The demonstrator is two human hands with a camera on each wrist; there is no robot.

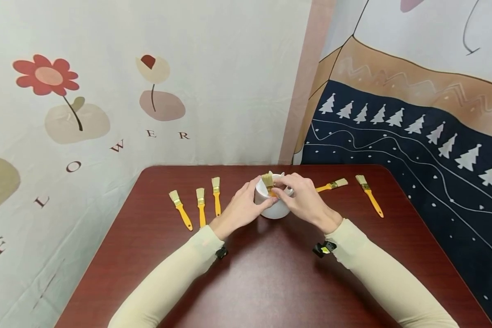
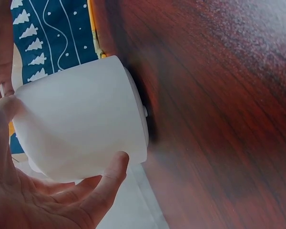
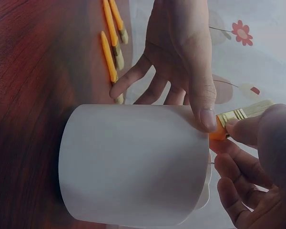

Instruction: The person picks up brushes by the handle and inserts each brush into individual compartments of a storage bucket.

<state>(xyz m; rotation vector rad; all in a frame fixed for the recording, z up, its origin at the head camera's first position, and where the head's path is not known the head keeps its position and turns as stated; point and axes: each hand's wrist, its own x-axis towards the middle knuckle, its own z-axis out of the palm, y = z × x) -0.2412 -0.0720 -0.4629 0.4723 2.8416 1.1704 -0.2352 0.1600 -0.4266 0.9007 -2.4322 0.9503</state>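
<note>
A white cup-shaped container (image 1: 276, 210) stands upright near the table's far edge, with small pointed bumps on its rim. My left hand (image 1: 243, 207) holds it from the left, thumb near the rim and fingers round the far side. At the mouth, my right hand (image 1: 305, 198) pinches a paintbrush (image 3: 232, 116) by thumb and fingers near its metal band. The brush's pale bristles point up, and its orange handle goes down behind the rim. In the left wrist view the container (image 2: 81, 119) hides most of the right hand. What else lies inside it is hidden.
Left of the container lie several paintbrushes, the nearest to it being a short-looking brush (image 1: 216, 196). On the right are a brush (image 1: 332, 185) partly behind my right hand and another brush (image 1: 370, 196). Printed cloths (image 1: 229, 91) hang behind the dark red table (image 1: 254, 282).
</note>
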